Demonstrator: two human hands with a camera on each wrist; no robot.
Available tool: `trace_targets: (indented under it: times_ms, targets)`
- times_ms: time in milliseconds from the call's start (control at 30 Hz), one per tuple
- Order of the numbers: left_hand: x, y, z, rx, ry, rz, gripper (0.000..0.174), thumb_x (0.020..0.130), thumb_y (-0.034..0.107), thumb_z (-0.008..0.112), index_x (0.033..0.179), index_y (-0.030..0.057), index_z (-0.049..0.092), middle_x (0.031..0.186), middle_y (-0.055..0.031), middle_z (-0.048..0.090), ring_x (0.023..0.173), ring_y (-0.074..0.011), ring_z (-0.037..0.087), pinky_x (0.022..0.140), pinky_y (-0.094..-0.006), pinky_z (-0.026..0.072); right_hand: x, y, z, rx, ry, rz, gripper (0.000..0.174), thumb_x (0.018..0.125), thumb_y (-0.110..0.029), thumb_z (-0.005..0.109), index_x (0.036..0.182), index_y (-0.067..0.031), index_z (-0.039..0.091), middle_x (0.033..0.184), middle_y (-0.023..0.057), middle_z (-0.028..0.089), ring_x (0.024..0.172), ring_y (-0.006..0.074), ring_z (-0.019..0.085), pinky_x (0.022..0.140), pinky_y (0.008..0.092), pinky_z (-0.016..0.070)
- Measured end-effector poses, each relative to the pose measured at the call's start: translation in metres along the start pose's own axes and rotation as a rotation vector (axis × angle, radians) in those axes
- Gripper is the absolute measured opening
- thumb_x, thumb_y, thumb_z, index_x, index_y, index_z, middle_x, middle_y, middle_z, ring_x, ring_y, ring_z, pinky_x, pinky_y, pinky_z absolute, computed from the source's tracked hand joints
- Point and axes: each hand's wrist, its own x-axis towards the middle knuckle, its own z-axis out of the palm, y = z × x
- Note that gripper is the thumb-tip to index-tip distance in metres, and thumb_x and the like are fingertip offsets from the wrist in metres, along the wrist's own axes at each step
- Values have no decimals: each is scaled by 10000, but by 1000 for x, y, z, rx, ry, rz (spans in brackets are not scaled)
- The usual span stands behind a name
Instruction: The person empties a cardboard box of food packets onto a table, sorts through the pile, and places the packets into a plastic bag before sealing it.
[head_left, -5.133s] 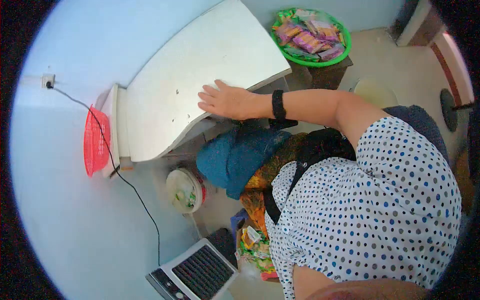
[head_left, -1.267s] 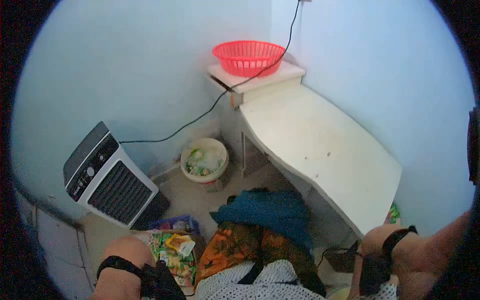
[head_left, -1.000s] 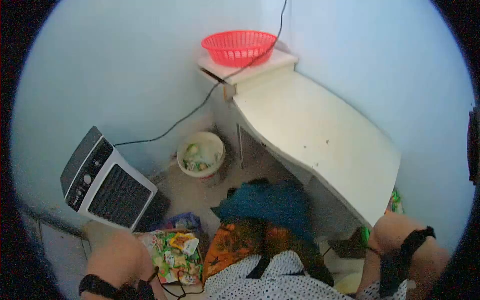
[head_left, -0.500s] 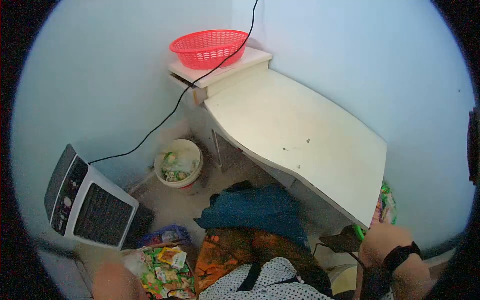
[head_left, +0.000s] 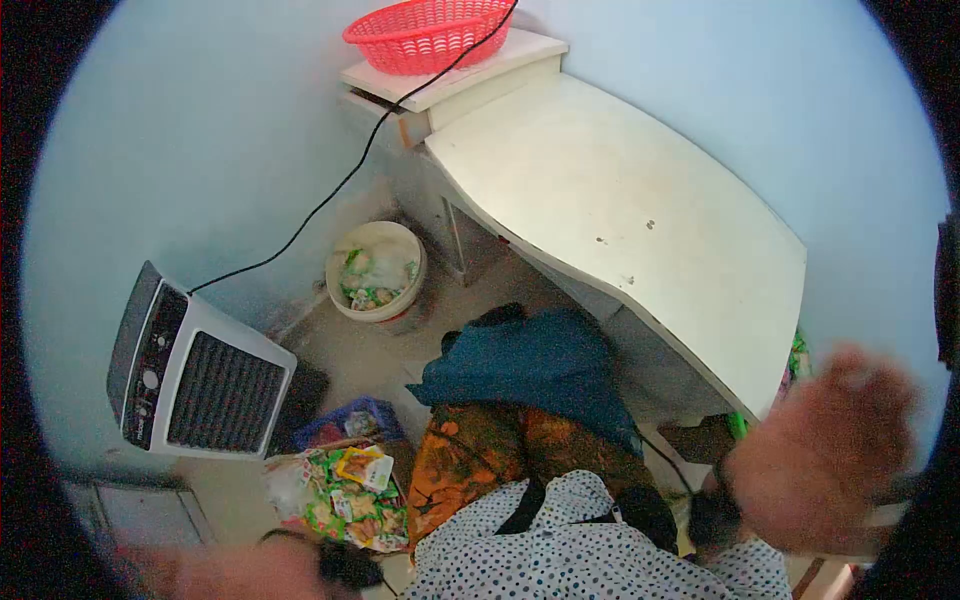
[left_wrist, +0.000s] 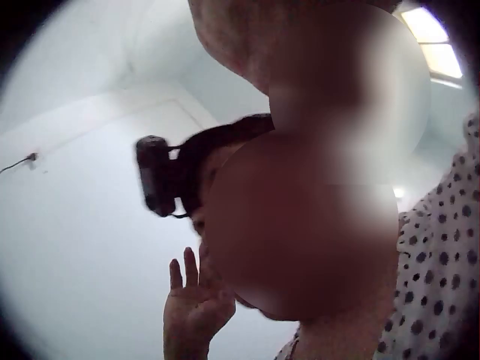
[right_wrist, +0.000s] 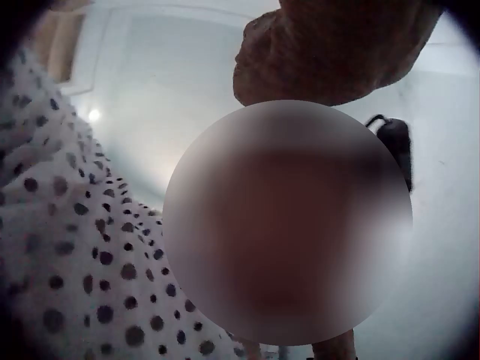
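My right hand (head_left: 825, 455) is raised close to the head camera at the lower right, blurred, and it holds nothing. In the left wrist view the same right hand (left_wrist: 193, 307) stands beside my head with its fingers straight and pointing up. My left hand (head_left: 235, 572) is a blur at the bottom edge, with a black wrist strap (head_left: 345, 565) beside it. Only a lump of the left hand (left_wrist: 247, 30) shows at the top of its wrist view, fingers unseen. A pile of green and yellow snack packets (head_left: 345, 495) lies on the floor nearest the left hand.
A white curved desk (head_left: 620, 200) runs along the right wall, with a red basket (head_left: 425, 30) on its raised end. A black cable (head_left: 330, 195) hangs down the wall. On the floor stand an air cooler (head_left: 195, 375) and a bucket (head_left: 378, 275).
My right hand has risen from beside the desk's near end up toward the camera. My left arm has sunk to the bottom edge. The view has tilted down.
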Motion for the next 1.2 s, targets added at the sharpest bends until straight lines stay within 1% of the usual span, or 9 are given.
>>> trace_targets:
  times_ms: [133, 200, 267, 400, 500, 667, 767, 967, 1200]
  targets:
    - [-94, 10, 70, -191, -478, -311, 545, 881, 121, 598, 1386, 38, 413, 1440, -245, 384, 1290, -440, 412, 1071, -476, 363, -134, 70, 137, 19, -419, 382, 320, 793, -202, 704, 1039, -16, 615, 1062, 191, 649, 930, 348, 630, 809, 416, 516]
    - [-156, 14, 109, -218, -757, -464, 544, 881, 120, 596, 1386, 40, 412, 1440, -246, 382, 1292, -443, 409, 1073, -479, 362, -195, 83, 155, -319, -804, 374, 510, 735, -263, 750, 1132, 5, 572, 1235, 170, 565, 1064, 358, 574, 866, 421, 496]
    - [-219, 16, 134, -223, -968, -571, 534, 887, 104, 581, 1388, 38, 409, 1437, -249, 383, 1283, -444, 420, 1070, -473, 370, -238, 91, 158, -375, -899, 429, 603, 726, -335, 752, 1172, 13, 544, 1286, 189, 507, 1144, 366, 513, 871, 475, 483]
    - [-231, 20, 145, -258, -834, -582, 520, 862, 26, 552, 1366, 27, 425, 1390, -257, 431, 1257, -442, 443, 1063, -462, 378, -263, 88, 161, -379, -951, 549, 642, 740, -367, 729, 1202, 29, 525, 1295, 208, 483, 1184, 368, 481, 835, 505, 498]
    - [-230, 16, 147, -207, -844, -518, 542, 809, -41, 543, 1340, 16, 452, 1358, -272, 450, 1241, -444, 454, 1044, -467, 392, -251, 76, 165, -540, -972, 387, 574, 779, -333, 675, 1186, 45, 529, 1284, 222, 492, 1166, 365, 491, 797, 476, 516]
    - [-233, 0, 155, -82, -860, -551, 639, 700, -103, 567, 1317, 35, 475, 1321, -269, 478, 1182, -439, 500, 987, -463, 437, -248, 67, 176, -548, -1033, 361, 313, 813, -163, 559, 1029, 56, 617, 1084, 213, 585, 1053, 360, 567, 725, 473, 556]
    - [-243, -11, 157, -15, -914, -561, 641, 677, -95, 584, 1295, 42, 490, 1233, -260, 528, 1081, -429, 552, 912, -478, 470, -266, 64, 191, -480, -922, 440, 222, 771, -189, 593, 868, 10, 612, 816, 99, 558, 766, 246, 583, 676, 403, 542]
    - [-225, -4, 132, 10, -881, -486, 516, 643, 31, 641, 1153, 57, 565, 951, -180, 608, 858, -384, 599, 729, -484, 498, -232, 62, 159, -239, -937, 515, 143, 728, -106, 597, 803, 14, 617, 793, 146, 608, 743, 335, 631, 605, 436, 540]
    - [-169, 66, 68, -292, -1064, -381, 433, 714, 176, 699, 1118, 53, 603, 852, -171, 641, 790, -355, 639, 693, -466, 513, -198, 58, 93, -172, -1467, 680, 159, 725, -129, 594, 811, -9, 652, 825, 202, 649, 808, 363, 663, 675, 471, 538]
